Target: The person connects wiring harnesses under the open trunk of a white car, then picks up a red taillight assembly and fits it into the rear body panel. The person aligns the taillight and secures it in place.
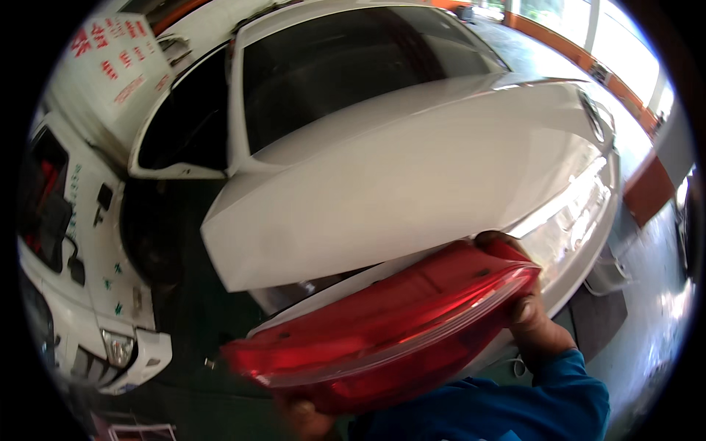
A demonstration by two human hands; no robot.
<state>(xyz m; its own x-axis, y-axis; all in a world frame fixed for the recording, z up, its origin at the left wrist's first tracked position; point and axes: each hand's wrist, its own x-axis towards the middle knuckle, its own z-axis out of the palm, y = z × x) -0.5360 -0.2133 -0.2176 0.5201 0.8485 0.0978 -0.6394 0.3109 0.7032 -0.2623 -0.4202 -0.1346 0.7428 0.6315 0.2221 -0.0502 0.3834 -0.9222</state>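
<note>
A large red car tail light [397, 323] spans the space in front of me, tilted so its right end is higher. My right hand [535, 323] grips that end, with the thumb on the near side and fingertips at the upper edge. Under the lower left part, my left hand [307, 420] holds the light from below; most of its fingers are hidden and blurred. Just beyond the light lies the white car [397, 176], partly covered by it. A gap shows below the edge of the car's broad white panel.
The car's side door [184, 117] stands open at the left. Another white vehicle [88, 294] is at the far left, with a marked white panel [118, 66] behind it. A brown box [649, 191] sits at the right. The floor [198, 323] is dark green here.
</note>
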